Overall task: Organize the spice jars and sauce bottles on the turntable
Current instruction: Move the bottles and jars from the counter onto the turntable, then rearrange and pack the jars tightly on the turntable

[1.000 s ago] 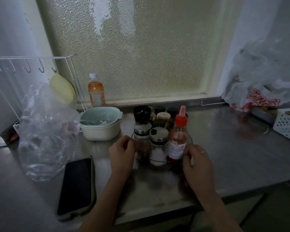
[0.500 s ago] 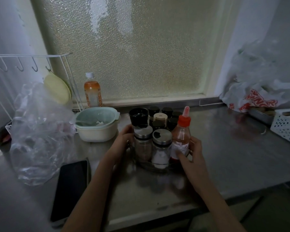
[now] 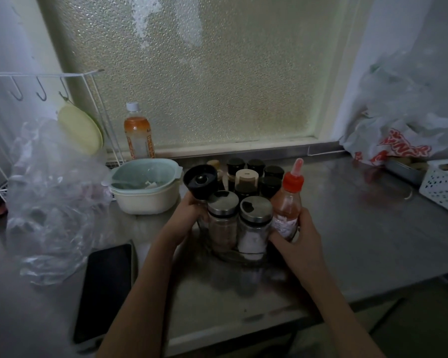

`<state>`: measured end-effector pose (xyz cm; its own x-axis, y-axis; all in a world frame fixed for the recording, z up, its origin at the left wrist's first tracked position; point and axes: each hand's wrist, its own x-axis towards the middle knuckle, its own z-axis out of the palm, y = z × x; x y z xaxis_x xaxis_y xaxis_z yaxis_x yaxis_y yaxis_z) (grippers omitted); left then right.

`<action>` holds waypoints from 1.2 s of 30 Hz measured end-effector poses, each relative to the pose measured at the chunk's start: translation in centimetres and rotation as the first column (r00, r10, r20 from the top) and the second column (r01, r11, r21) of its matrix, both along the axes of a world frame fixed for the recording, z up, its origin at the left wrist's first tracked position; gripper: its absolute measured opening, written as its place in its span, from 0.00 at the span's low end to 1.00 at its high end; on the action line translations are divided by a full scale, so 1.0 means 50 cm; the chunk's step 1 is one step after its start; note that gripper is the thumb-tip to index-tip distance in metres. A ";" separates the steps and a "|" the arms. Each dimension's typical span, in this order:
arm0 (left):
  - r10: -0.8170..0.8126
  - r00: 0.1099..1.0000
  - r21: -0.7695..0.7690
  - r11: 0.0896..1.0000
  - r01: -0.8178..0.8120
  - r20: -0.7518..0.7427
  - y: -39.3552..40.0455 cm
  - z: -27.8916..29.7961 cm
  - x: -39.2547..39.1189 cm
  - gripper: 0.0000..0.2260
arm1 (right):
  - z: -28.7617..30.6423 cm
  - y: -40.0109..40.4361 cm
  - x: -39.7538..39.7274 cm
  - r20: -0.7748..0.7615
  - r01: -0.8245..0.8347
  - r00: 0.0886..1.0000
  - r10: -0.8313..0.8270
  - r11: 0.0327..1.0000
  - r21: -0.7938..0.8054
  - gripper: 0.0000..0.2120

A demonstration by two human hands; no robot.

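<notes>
A clear turntable (image 3: 234, 257) stands mid-counter, packed with jars. Two steel-lidded glass jars (image 3: 223, 223) (image 3: 255, 229) are at its front. Behind them are a beige-capped jar (image 3: 246, 180) and several black-capped jars (image 3: 269, 186). My left hand (image 3: 189, 218) grips the black-topped grinder (image 3: 200, 180) at the turntable's left side. My right hand (image 3: 304, 235) wraps around the red-capped sauce bottle (image 3: 288, 202) at the right side. The bottle leans slightly right. The jars' bases are partly hidden by my hands.
A dark phone (image 3: 106, 288) lies front left, beside a crumpled clear plastic bag (image 3: 49, 202). A mint and cream bowl (image 3: 145, 195) and an orange drink bottle (image 3: 137, 133) stand at back left by a wire rack (image 3: 36, 81). A white basket (image 3: 445, 184) and shopping bag (image 3: 393, 148) sit right.
Both hands have slid forward and up from the turntable's front rim. The left now holds the grinder and the right the sauce bottle. The view has moved closer.
</notes>
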<state>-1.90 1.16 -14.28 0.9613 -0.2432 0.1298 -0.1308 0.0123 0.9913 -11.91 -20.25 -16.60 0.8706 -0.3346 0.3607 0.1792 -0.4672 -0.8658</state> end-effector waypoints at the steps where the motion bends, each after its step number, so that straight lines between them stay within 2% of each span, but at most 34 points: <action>1: 0.009 1.000 -0.004 1.000 -0.009 0.014 -0.003 0.003 -0.001 0.23 | -0.001 0.000 -0.002 0.001 0.002 1.000 -0.002 1.000 -0.011 0.21; 4: 0.048 0.997 -0.033 0.998 -0.046 0.068 -0.013 0.007 -0.009 0.16 | -0.002 0.000 -0.007 0.008 0.001 1.000 -0.001 0.999 -0.049 0.20; 8: 0.051 0.993 -0.014 0.999 -0.049 0.111 -0.013 0.007 -0.016 0.16 | -0.002 0.002 -0.008 0.014 0.004 1.000 -0.002 0.994 -0.110 0.19; 11: 0.044 0.995 -0.013 0.999 -0.043 0.087 -0.008 0.004 -0.029 0.20 | -0.003 0.004 -0.009 0.045 -0.002 0.999 0.009 0.987 -0.162 0.17; 15: 0.210 0.970 -0.010 0.977 -0.211 0.123 -0.008 -0.002 -0.052 0.15 | 0.000 0.004 -0.015 0.155 0.017 0.988 0.011 0.984 -0.180 0.14; 18: 0.415 0.892 0.000 0.907 -0.422 0.178 -0.009 -0.017 -0.061 0.15 | 0.010 0.007 -0.029 0.243 0.025 0.970 0.019 0.984 -0.177 0.12; 21: 0.607 0.751 -0.059 0.786 -0.615 0.260 -0.019 -0.014 -0.100 0.11 | 0.011 0.013 -0.037 0.229 0.040 0.973 0.031 0.954 -0.296 0.10; 23: 0.615 0.654 -0.116 0.761 -0.638 0.440 -0.035 -0.007 -0.145 0.06 | 0.009 0.020 -0.040 0.187 0.024 0.981 0.057 0.913 -0.407 0.09; 25: 0.508 0.611 -0.084 0.805 -0.587 0.607 -0.062 -0.006 -0.193 0.06 | 0.006 0.025 -0.041 0.152 -0.003 0.984 0.095 0.857 -0.515 0.09; 27: 0.400 0.642 0.012 0.843 -0.537 0.653 -0.086 -0.009 -0.222 0.11 | 0.006 0.030 -0.046 0.100 -0.069 0.982 0.158 0.802 -0.593 0.10; 30: 0.393 0.673 0.104 0.813 -0.572 0.626 -0.093 -0.020 -0.210 0.24 | 0.011 0.038 -0.059 0.090 -0.129 0.962 0.257 0.722 -0.680 0.13; 33: 0.438 0.714 0.159 0.783 -0.602 0.547 -0.078 -0.031 -0.179 0.31 | 0.043 0.048 -0.079 0.293 -0.005 0.927 0.234 0.788 -0.615 0.12; 35: 0.458 0.733 0.178 0.775 -0.606 0.502 -0.072 -0.038 -0.163 0.30 | 0.104 0.054 -0.073 0.434 0.135 0.893 0.121 0.847 -0.514 0.11; 36: 0.475 0.737 0.178 0.770 -0.612 0.481 -0.069 -0.041 -0.155 0.28 | 0.142 0.057 -0.061 0.440 0.190 0.897 0.046 0.857 -0.478 0.11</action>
